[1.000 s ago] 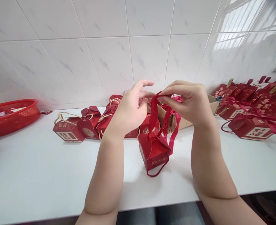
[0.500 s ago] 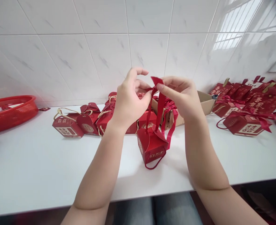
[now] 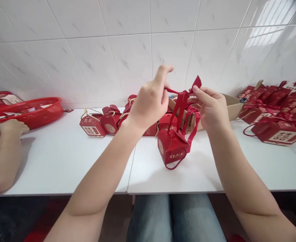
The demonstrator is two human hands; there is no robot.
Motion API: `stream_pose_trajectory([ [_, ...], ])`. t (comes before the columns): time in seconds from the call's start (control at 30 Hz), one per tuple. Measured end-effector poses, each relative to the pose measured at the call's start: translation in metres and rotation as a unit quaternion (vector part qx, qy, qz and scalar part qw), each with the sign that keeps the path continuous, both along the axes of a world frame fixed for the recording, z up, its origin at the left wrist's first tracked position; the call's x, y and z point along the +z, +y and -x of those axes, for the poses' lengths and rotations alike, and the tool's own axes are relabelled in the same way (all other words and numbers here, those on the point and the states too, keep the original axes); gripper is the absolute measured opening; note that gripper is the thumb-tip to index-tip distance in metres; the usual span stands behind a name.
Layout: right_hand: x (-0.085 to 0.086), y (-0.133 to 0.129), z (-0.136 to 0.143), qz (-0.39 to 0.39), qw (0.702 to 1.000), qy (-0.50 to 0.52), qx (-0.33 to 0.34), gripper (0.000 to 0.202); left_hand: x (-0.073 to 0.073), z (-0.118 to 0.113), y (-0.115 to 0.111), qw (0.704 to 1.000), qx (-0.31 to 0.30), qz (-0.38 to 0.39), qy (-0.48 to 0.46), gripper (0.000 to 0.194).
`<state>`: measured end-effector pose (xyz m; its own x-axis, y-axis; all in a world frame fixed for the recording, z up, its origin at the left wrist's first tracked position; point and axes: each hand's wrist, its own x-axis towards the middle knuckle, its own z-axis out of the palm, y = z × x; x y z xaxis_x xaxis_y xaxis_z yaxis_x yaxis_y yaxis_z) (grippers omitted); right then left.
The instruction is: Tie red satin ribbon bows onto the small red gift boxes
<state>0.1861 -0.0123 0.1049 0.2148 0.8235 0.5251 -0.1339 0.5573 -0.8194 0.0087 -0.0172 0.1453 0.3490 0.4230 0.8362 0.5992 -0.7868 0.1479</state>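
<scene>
A small red gift box (image 3: 174, 148) with gold print hangs from, or stands under, a red ribbon (image 3: 181, 104) threaded through its top; whether it touches the table I cannot tell. My left hand (image 3: 153, 97) is closed on one ribbon end, its index finger raised. Between thumb and fingers, my right hand (image 3: 208, 102) pinches the other end, whose pointed tip sticks up. A knot sits in the ribbon between both hands. Beneath the box's front dangles a dark red cord loop (image 3: 176, 165).
Red boxes with gold cords (image 3: 94, 126) line the wall. Behind the ribbon stands a cardboard box (image 3: 232, 109) with ribbons over its side. Ribboned boxes (image 3: 276, 131) are at right. At left, another person's hand (image 3: 10, 129) is by a red plastic basket (image 3: 54, 106).
My hands have moved apart, drawing the ribbon ends outward and the knot tighter. The view has shifted left, bringing another person's arm in at the left.
</scene>
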Motion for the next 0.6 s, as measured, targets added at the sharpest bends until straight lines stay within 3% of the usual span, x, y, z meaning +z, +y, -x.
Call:
stream_pose_trajectory([
  [0.13, -0.02, -0.003, -0.017, 0.052, 0.997, 0.055, -0.031, 0.026, -0.01, 0.022, -0.021, 0.998, 0.063, 0.021, 0.017, 0.04],
  [0.33, -0.053, -0.003, -0.047, 0.136, 0.982, 0.086, -0.095, 0.024, -0.046, 0.062, -0.043, 0.985, 0.156, 0.064, 0.036, 0.037],
  [0.6, -0.095, 0.002, -0.087, 0.228, 0.954, -0.001, -0.194, 0.018, -0.094, 0.11, -0.054, 0.962, 0.232, 0.142, 0.02, 0.028],
])
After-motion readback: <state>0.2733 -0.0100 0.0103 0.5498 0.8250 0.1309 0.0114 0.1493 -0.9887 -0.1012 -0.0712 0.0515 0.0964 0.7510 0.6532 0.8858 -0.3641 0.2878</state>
